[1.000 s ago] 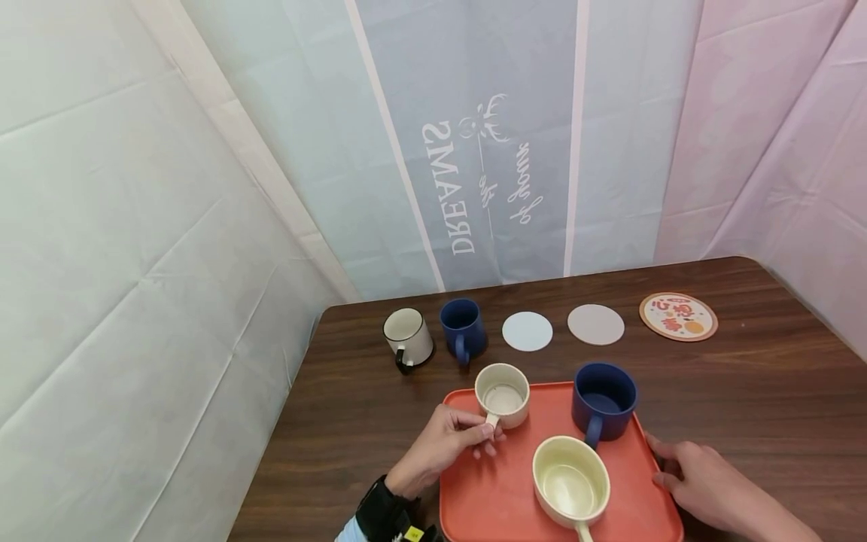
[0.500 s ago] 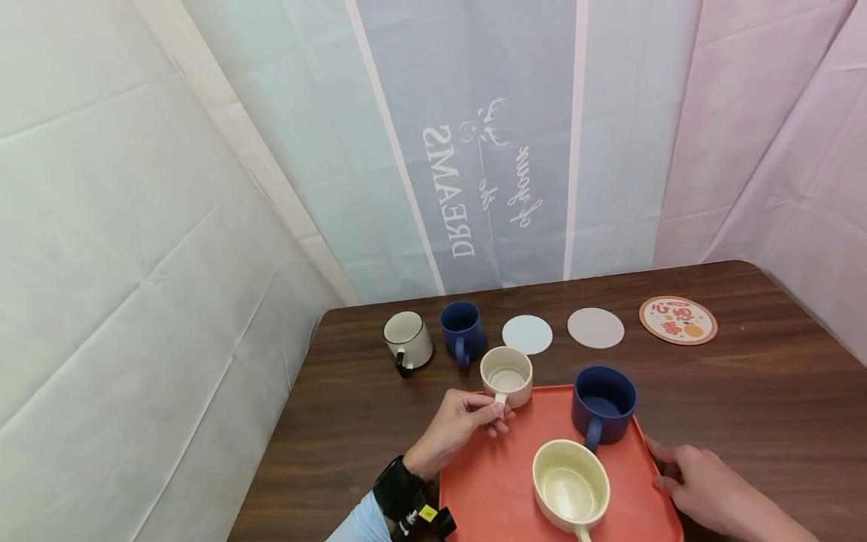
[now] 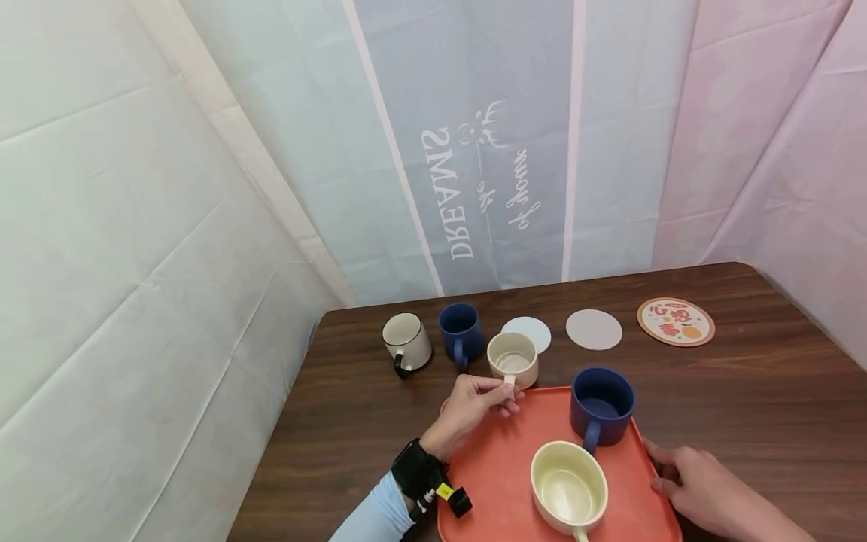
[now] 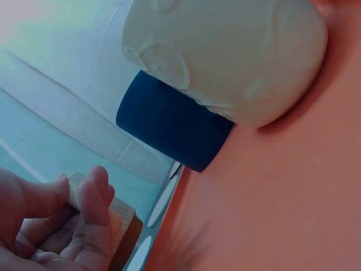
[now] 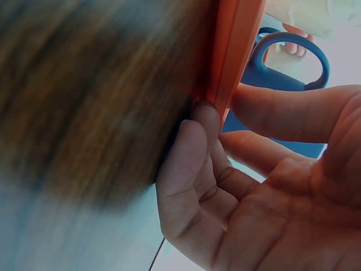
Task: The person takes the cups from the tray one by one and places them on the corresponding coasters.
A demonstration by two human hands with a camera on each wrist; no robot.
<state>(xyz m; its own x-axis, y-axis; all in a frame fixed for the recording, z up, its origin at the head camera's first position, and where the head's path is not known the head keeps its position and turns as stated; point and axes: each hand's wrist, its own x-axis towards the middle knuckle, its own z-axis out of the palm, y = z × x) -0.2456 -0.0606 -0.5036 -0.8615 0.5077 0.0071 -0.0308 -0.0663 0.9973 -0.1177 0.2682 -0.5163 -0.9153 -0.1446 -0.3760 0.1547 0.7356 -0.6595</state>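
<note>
By its handle, my left hand pinches a cream ribbed mug between thumb and fingers. In the head view the mug is over the far left rim of a red tray and overlaps a white round coaster. My right hand grips the tray's right edge; in the right wrist view its thumb lies on the rim and fingertips curl under it. On the tray stand a large navy mug at the far right corner and a pale yellow handled bowl nearer to me.
On the far left of the dark wood table stand a white mug with a black handle and a smaller blue mug. A pinkish coaster and a printed coaster lie further right. Fabric curtains hang behind the table.
My left hand has carried the cream mug away from me and slightly right, from over the tray to past its far edge. The right hand keeps its place on the tray.
</note>
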